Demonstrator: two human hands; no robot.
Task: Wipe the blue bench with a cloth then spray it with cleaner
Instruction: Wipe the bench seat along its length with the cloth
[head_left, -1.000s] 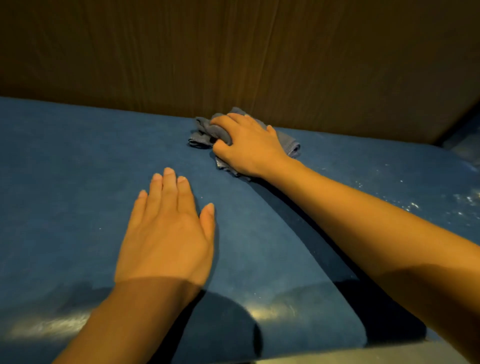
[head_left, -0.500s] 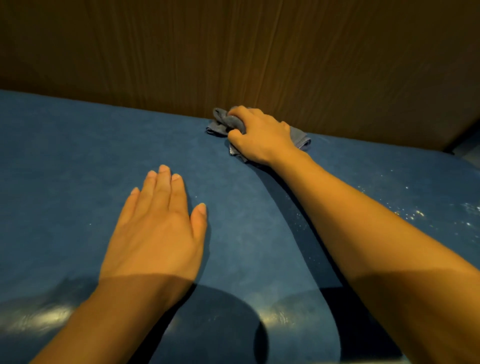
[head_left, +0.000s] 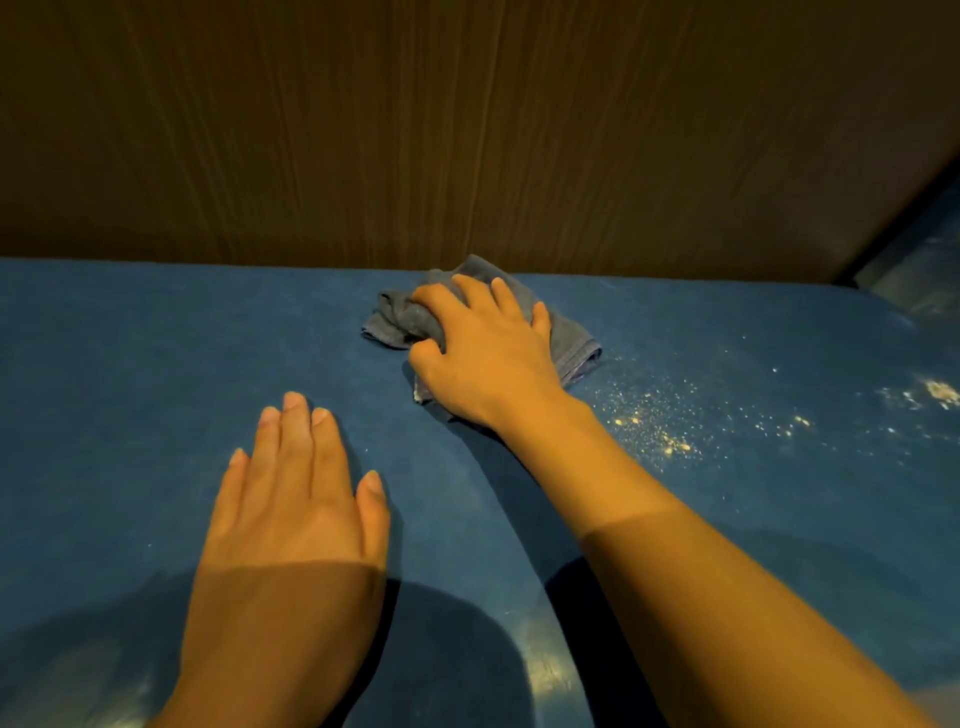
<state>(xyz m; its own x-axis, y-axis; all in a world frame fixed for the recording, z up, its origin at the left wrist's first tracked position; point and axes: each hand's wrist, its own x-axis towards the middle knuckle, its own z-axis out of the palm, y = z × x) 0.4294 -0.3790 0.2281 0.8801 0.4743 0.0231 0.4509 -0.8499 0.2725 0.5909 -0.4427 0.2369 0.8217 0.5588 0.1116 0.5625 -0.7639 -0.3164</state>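
Under the right hand (head_left: 483, 353), grey cloth (head_left: 400, 319), bunched, gripped by curled fingers and pressed onto blue tabletop (head_left: 156, 364) close to wood-grain wall (head_left: 467, 130). Nearer the body, leftward, left hand (head_left: 296, 514) flat on tabletop, fingers straight, holding nothing. Just rightward of right wrist, pale crumbs (head_left: 665, 436) scattered.

Bunched cloth (head_left: 399, 318) under right hand (head_left: 485, 358)
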